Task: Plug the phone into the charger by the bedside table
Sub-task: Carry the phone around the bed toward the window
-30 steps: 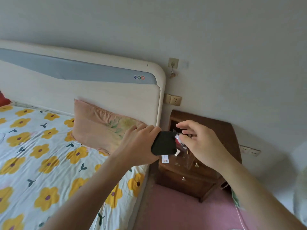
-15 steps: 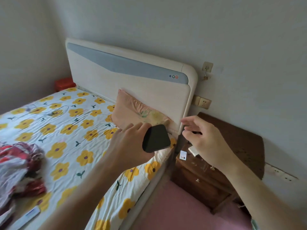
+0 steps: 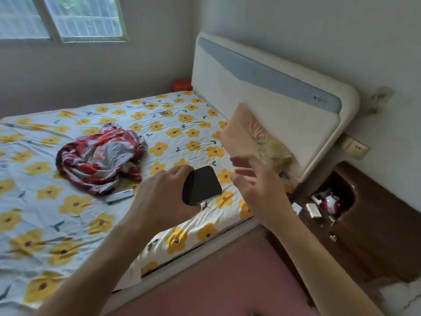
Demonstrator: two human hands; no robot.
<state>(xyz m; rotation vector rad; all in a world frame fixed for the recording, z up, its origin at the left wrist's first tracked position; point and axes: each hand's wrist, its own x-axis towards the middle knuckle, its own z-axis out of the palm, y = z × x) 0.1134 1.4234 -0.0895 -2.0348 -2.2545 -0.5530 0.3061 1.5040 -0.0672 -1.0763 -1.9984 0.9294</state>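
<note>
My left hand (image 3: 159, 195) grips a black phone (image 3: 201, 185), held over the bed's near edge with its dark face up. My right hand (image 3: 257, 185) hovers just right of the phone, fingers spread and holding nothing. The dark wooden bedside table (image 3: 373, 224) stands at the right, and its recess holds small white items (image 3: 314, 210) and a red-and-white object (image 3: 330, 200). A wall socket (image 3: 356, 148) sits above the table, beside the headboard. I cannot make out a charger cable.
The bed (image 3: 75, 220) carries a yellow-flower sheet, a crumpled red-and-white cloth (image 3: 98, 158), a white remote (image 3: 120, 196) and a peach pillow (image 3: 252, 137) leaning on the headboard (image 3: 273, 96). Pink floor (image 3: 216, 281) runs between bed and table. A window (image 3: 68, 17) is at far left.
The view has swung left from the bedside table to the bed. Both hands now sit over the bed edge, and my right hand has left the table's recess, fingers open.
</note>
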